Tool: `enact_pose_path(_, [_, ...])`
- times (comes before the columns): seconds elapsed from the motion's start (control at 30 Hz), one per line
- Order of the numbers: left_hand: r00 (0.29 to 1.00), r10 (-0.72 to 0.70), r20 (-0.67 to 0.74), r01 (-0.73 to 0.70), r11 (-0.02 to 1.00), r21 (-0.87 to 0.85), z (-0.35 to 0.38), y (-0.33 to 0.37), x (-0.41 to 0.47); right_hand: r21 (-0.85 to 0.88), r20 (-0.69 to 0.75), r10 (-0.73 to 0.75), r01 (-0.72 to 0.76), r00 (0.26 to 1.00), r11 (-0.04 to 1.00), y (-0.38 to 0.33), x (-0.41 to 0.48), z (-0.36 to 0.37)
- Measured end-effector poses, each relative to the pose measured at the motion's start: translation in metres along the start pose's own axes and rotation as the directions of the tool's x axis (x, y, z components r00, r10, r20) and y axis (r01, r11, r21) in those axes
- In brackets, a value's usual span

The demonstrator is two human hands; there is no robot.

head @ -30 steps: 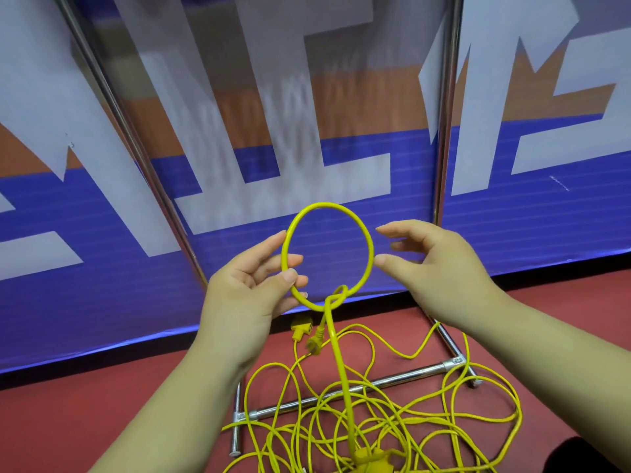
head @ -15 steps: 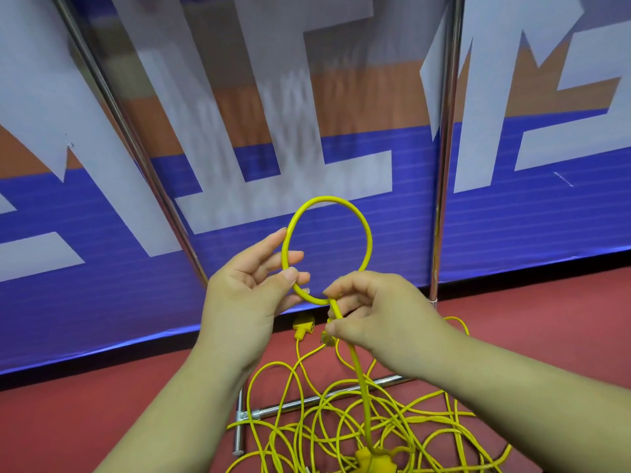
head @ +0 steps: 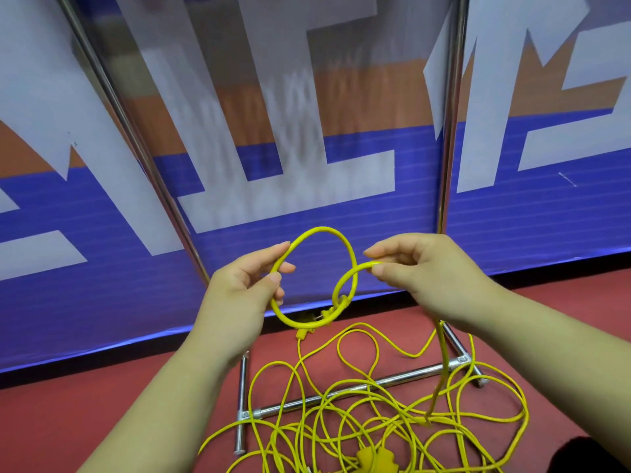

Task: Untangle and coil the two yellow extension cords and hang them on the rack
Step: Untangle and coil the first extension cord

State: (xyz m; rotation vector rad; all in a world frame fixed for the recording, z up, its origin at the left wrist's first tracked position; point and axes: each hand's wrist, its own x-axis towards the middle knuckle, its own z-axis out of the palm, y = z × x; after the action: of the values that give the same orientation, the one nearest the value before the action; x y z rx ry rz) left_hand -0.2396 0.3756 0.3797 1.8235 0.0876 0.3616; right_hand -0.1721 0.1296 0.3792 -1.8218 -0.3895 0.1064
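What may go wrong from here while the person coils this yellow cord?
The cord below the right hand runs into the tangled pile lying across the rack's base bar; pulling may tighten a knot or snag there. The left hand holds the loop only between thumb and fingers, so it might slip.

Indoor sports hall prob., red floor, big printed banner wall, chrome rack

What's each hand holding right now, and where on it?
Both hold the yellow cord: left hand grips the big loop's left side, right hand pinches the smaller loop's top.
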Motion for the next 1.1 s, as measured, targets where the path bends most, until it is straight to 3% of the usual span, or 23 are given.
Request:
enact_pose_path(0.33, [0.998, -0.02, 0.068, 0.011, 0.993, 0.12, 0.013, -0.003, -0.006, 0.234, 0.019, -0.012, 0.007, 1.0, 0.972, -0.005, -0.006, 0.009])
enact_pose_path(0.5, [0.99, -0.043, 0.133, 0.037, 0.998, 0.042, 0.022, 0.002, -0.012, 0.233, -0.011, -0.006, 0.008, 1.0, 0.972, -0.005, -0.008, 0.014])
enact_pose_path(0.8, [0.952, -0.191, 0.238, 0.229, 0.963, -0.142, 0.032, 0.002, -0.018, 0.338, -0.081, 0.033, -0.003, 0.996, 0.941, -0.006, -0.007, 0.016])
enact_pose_path(1.1, [0.964, -0.17, 0.204, 0.224, 0.933, -0.281, 0.02, 0.008, -0.012, 0.111, 0.125, -0.001, -0.013, 0.992, 0.994, -0.011, -0.008, 0.006])
